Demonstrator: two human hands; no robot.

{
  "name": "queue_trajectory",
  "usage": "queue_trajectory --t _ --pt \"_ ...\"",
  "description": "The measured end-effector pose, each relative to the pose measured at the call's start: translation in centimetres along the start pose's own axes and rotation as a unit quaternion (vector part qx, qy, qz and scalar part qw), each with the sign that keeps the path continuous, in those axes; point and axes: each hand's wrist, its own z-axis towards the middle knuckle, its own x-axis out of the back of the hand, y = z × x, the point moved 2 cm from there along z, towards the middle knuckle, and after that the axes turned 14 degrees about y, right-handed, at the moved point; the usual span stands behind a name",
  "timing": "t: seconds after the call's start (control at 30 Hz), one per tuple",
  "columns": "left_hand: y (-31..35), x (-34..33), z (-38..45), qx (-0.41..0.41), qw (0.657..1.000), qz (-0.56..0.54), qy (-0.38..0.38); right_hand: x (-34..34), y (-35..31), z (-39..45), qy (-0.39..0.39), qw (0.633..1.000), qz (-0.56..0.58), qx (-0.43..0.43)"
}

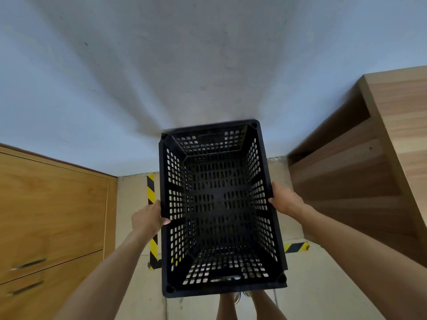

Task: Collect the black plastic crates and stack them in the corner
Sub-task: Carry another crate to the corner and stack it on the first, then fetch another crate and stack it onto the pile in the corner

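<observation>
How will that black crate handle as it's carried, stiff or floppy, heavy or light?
Probably stiff: the black crate keeps its box shape though the left hand and right hand grip only its long rims. Likely light for its size, since it is empty and perforated. Its smooth rim could slip.

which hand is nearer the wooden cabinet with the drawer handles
Left. The left hand grips the crate rim beside the cabinet; the right hand grips the opposite rim.
</observation>
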Motion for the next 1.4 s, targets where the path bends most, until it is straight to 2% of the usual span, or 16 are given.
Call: queue_trajectory --t 0.1,0.23,0.43,0.7,0.87,1.0,1.13,1.27,1.4 --pt "0.1 0.3 -0.4 -0.007 1.000 0.018 -0.002 -0.1 0.5 -0.1 0.009 1.000 -0.024 0.013" --pt "0.9 3.4 -0.7 -0.026 0.998 0.057 0.002 1.0 0.3 -1.2 0.000 0.991 -0.120 0.055" --pt "3.9 10.1 -3.0 -0.085 0.996 0.026 0.008 5.3 -1.0 -4.6 -0.039 0.969 -0.217 0.114" --pt "7.0 22.9 -4.9 -0.202 0.978 -0.040 0.039 19.1 -4.4 -9.3 0.090 0.990 -0.053 0.098" --pt "9.6 28.9 -4.7 -0.345 0.936 0.048 0.040 21.5 -3.1 -14.3 0.058 0.994 -0.072 0.063" --pt "13.0 31.0 -4.7 -0.418 0.903 0.087 0.050 20.9 -0.7 -18.1 0.097 0.995 -0.028 -0.001" --pt "17.5 30.8 -6.5 -0.496 0.862 0.099 0.023 19.0 2.7 -23.7 0.120 0.991 -0.003 -0.063" --pt "24.3 31.0 -11.5 -0.568 0.818 0.085 0.032 16.4 7.2 -30.0 0.126 0.982 0.032 -0.137" --pt "32.0 31.2 -19.2 -0.650 0.753 0.094 0.029 14.2 13.6 -37.4 0.156 0.956 0.095 -0.229"
